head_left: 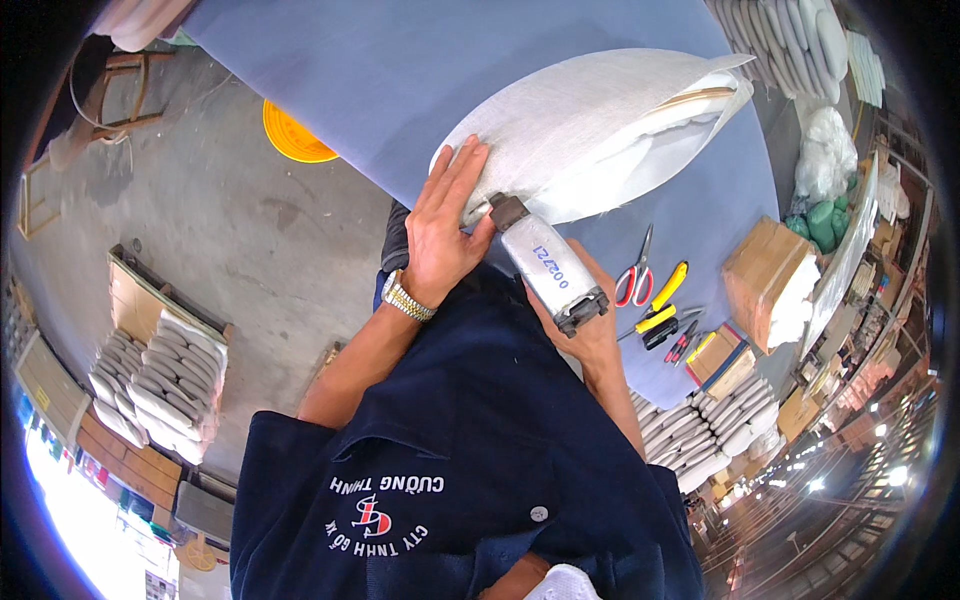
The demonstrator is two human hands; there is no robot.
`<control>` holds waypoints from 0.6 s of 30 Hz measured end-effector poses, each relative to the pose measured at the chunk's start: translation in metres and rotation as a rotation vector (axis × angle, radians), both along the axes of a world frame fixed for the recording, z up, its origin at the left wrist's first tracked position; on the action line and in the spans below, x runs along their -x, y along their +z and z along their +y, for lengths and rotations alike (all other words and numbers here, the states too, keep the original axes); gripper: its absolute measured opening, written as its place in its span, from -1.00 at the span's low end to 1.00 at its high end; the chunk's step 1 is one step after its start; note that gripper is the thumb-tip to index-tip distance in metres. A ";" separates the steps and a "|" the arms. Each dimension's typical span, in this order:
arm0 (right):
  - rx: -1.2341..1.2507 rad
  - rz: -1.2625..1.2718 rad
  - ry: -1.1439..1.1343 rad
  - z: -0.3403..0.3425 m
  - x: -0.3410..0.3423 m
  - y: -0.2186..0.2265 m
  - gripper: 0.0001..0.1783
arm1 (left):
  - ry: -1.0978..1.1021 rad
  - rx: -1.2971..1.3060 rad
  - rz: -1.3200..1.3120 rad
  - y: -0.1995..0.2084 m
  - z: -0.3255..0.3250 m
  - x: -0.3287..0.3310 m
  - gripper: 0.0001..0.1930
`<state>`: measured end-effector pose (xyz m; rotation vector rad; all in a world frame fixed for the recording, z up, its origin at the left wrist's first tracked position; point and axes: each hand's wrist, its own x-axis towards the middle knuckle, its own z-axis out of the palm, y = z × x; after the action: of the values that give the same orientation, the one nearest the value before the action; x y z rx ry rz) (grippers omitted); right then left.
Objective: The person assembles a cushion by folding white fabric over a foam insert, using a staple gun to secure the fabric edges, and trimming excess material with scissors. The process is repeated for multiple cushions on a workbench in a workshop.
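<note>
My left hand (441,221), a metal watch on its wrist, lies flat with spread fingers on the near end of a large white fabric-covered cushion (590,125). The cushion rests on a blue-grey table (400,80). My right hand (592,325) grips a grey-white hand-held staple gun (548,264). The gun's dark nose touches the cushion's near edge, right beside my left thumb.
Red-handled scissors (634,274), a yellow utility knife (669,285) and other small tools lie on the table to the right. A cardboard box (762,272) stands beyond them. Stacks of white pads (155,385) sit on the floor at left, with more stacked pads (715,425) at right. A yellow round object (290,135) lies by the table edge.
</note>
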<state>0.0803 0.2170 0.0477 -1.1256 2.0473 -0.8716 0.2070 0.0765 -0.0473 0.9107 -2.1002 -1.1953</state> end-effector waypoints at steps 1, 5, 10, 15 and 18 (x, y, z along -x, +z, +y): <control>0.003 0.004 0.013 -0.001 0.000 0.000 -0.63 | -0.005 0.005 0.005 -0.001 0.000 0.000 -0.19; -0.017 -0.038 0.045 -0.005 0.004 0.001 -0.63 | -0.020 -0.003 0.005 -0.003 -0.002 -0.002 -0.15; -0.037 -0.021 0.077 -0.005 0.005 -0.002 -0.57 | -0.047 -0.068 -0.022 0.010 -0.001 -0.002 -0.15; -0.116 -0.014 0.069 -0.004 0.002 -0.003 -0.54 | -0.070 -0.107 -0.004 0.005 0.005 -0.006 -0.06; -0.094 -0.056 0.037 -0.002 0.000 -0.007 -0.53 | -0.068 -0.078 -0.004 0.003 0.005 -0.005 -0.07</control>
<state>0.0804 0.2148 0.0412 -1.0727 1.9942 -0.7718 0.2120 0.0812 -0.0441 0.8832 -2.1162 -1.3192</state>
